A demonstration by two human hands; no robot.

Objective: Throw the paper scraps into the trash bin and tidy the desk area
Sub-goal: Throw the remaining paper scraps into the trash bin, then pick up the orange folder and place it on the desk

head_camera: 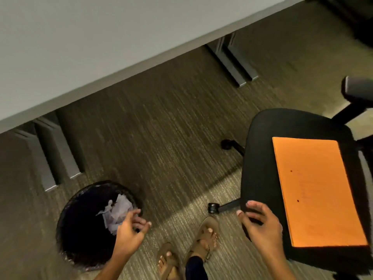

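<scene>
A round black trash bin (pixel 80 239) stands on the carpet at the lower left, with pale paper scraps (pixel 118 211) lying inside against its right wall. My left hand (pixel 131 227) hovers over the bin's right rim, fingers loosely spread and holding nothing. My right hand (pixel 260 225) rests with spread fingers on the front edge of a black office chair seat (pixel 260 158). An orange pad of paper (pixel 314 190) lies flat on that seat. The grey desk top (pixel 90 41) fills the upper left.
Grey desk legs (pixel 56 154) stand behind the bin, and another pair (pixel 232 61) is farther right. Chair casters (pixel 214 208) and a grey armrest (pixel 359 88) stick out around the chair. My sandalled feet (pixel 193 249) stand on striped carpet between bin and chair.
</scene>
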